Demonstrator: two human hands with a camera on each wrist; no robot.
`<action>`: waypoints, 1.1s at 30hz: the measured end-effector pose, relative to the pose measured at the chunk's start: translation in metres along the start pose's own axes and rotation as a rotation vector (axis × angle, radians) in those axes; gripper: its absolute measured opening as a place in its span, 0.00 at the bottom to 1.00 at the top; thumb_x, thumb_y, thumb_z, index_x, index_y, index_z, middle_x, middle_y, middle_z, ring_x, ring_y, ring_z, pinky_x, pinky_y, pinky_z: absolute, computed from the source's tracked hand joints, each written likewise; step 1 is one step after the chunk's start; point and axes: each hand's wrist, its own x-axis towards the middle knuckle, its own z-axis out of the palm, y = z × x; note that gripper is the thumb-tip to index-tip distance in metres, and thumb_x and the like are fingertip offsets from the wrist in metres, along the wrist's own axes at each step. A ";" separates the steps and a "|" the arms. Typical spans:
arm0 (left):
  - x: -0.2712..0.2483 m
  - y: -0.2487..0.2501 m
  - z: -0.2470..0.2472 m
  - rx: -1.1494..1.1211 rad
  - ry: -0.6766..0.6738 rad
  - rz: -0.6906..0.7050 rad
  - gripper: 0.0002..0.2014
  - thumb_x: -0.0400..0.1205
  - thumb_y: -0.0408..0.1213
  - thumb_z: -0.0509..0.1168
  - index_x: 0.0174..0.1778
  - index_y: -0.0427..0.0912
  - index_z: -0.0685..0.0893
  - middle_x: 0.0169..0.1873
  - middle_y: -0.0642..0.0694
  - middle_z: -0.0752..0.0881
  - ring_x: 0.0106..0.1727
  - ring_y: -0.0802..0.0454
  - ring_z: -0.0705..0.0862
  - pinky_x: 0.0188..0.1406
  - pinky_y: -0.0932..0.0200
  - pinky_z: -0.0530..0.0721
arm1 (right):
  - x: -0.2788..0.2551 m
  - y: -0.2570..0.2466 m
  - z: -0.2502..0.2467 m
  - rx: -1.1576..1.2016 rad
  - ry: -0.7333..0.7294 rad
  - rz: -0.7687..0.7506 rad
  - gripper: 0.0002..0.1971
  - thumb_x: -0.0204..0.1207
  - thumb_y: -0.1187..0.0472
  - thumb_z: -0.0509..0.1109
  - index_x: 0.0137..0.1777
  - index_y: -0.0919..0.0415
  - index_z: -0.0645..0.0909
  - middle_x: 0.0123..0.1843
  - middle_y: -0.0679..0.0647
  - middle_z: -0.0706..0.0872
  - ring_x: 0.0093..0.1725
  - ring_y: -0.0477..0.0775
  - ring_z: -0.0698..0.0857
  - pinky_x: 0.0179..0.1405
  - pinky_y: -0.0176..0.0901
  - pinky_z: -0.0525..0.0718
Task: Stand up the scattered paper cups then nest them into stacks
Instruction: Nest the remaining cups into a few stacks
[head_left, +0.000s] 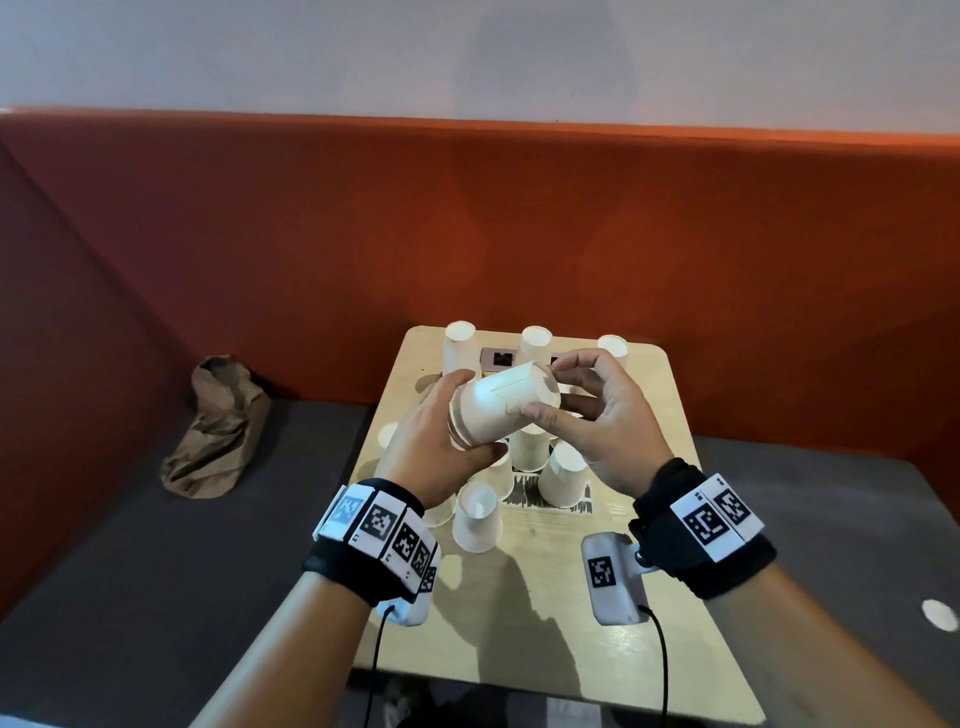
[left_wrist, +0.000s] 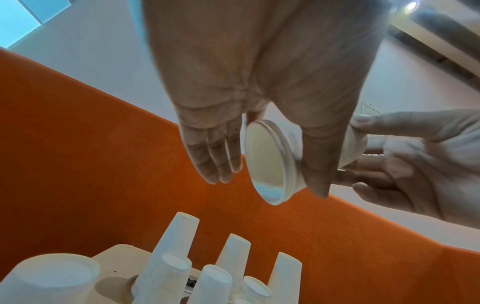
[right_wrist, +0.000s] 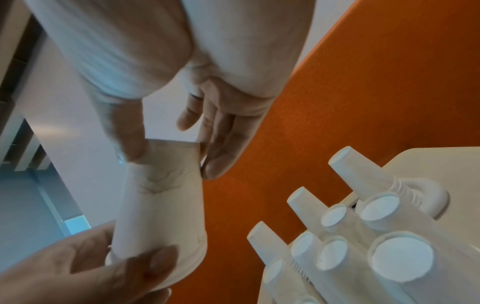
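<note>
A short nested stack of white paper cups (head_left: 501, 408) lies sideways in the air above the small wooden table (head_left: 545, 597). My left hand (head_left: 464, 415) grips its rim end, thumb below and fingers over the top. My right hand (head_left: 548, 391) pinches the base end between thumb and fingertips. The left wrist view looks into the stack's open mouth (left_wrist: 270, 160), where nested rims show. In the right wrist view the cup wall (right_wrist: 161, 205) is creased. Several more cups stand base-up on the table, one nearest me (head_left: 477, 517) and others behind (head_left: 562, 477).
Three taller cup stacks (head_left: 460, 348) line the table's far edge, next to a printed marker tag (head_left: 501, 357). An orange padded backrest (head_left: 519, 234) rises behind. A crumpled brown paper bag (head_left: 215, 426) lies on the dark seat to the left.
</note>
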 end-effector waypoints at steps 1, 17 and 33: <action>0.004 -0.001 0.000 -0.004 -0.007 0.011 0.40 0.67 0.42 0.82 0.74 0.53 0.71 0.60 0.53 0.82 0.59 0.54 0.81 0.59 0.56 0.80 | 0.002 -0.001 0.000 -0.028 0.016 -0.012 0.19 0.67 0.63 0.85 0.52 0.54 0.79 0.58 0.55 0.89 0.58 0.58 0.89 0.52 0.48 0.88; 0.073 -0.034 -0.050 0.064 -0.119 0.092 0.38 0.78 0.40 0.74 0.83 0.47 0.65 0.67 0.56 0.79 0.59 0.62 0.78 0.51 0.77 0.69 | 0.076 -0.006 0.048 -0.493 0.263 -0.213 0.09 0.71 0.60 0.81 0.46 0.51 0.83 0.59 0.40 0.88 0.59 0.44 0.85 0.63 0.46 0.83; 0.127 -0.099 -0.067 0.164 -0.346 -0.071 0.44 0.78 0.45 0.72 0.87 0.48 0.54 0.81 0.49 0.67 0.78 0.50 0.69 0.78 0.51 0.69 | 0.168 0.044 0.095 -0.889 0.269 -0.005 0.08 0.75 0.53 0.75 0.48 0.45 0.78 0.55 0.35 0.78 0.56 0.46 0.81 0.47 0.40 0.74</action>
